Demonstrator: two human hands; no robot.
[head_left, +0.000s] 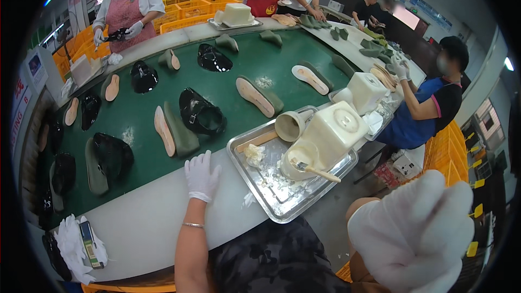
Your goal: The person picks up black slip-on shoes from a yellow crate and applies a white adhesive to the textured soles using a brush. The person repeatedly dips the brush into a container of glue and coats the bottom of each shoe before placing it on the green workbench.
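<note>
My left hand (201, 177), in a white glove, lies flat on the pale edge of the work table with its fingers stretched out and holds nothing. Just beyond it are a green wedge sole (181, 133), a tan insole (164, 131) and a glossy black shoe upper (200, 114). My right hand (411, 236), also gloved, is raised large and close at the lower right, its fingers loosely bent and apart, with nothing visible in it. Between the hands, a metal tray (277, 212) carries a brush (319, 172), a cream cup (291, 126) and a cream plastic jug (339, 130).
More soles and black uppers lie across the green belt (217, 146). White gloves (75, 247) and a narrow box (90, 244) sit at the near left corner. A worker in a blue apron (410, 116) sits at the right; others stand across the table. Orange crates (446, 154) stand at the right.
</note>
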